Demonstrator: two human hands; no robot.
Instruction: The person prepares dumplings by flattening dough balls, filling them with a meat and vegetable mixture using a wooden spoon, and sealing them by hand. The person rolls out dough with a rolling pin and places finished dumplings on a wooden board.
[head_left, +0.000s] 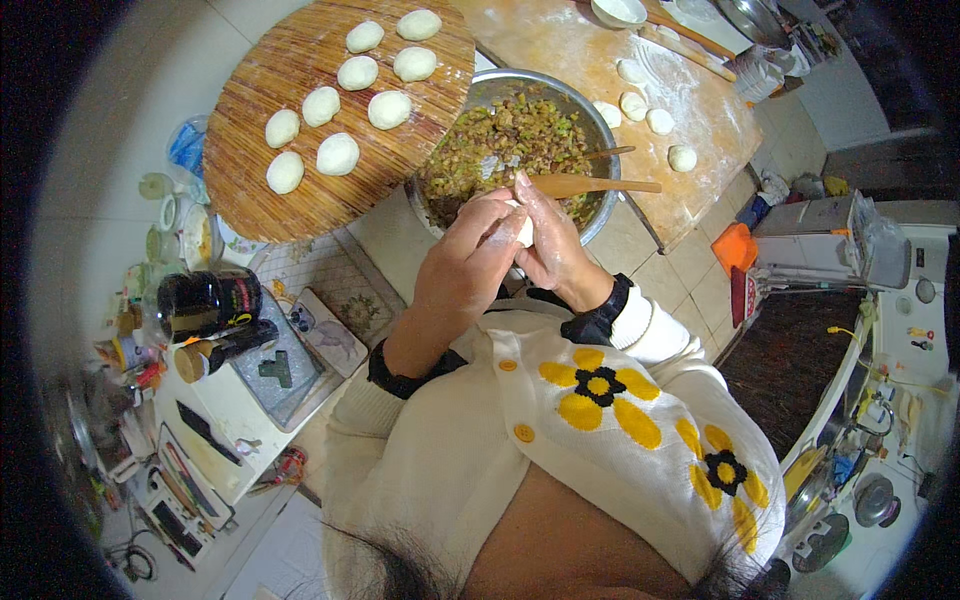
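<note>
Floury and cupped together, my left hand (466, 259) and my right hand (555, 236) press around a piece of white dough (526, 232). Most of the dough is hidden by my fingers. Just beyond my hands is a metal bowl (606, 135) of chopped filling (517, 127). A wooden spatula (600, 184) and a second wooden handle (611, 151) project over its right rim. To the upper left, a round slatted wooden board (247, 180) overlaps the bowl's edge and carries several round filled dough pieces (389, 110).
A floured wooden board (540, 37) at upper right bears several dough lumps (660, 121), rolling pins (690, 52) and a white bowl (619, 10). On the left counter (300, 416) stand a large dark jar (210, 304), bottles and a knife (208, 433). An orange dustpan-like object (734, 248) is at right.
</note>
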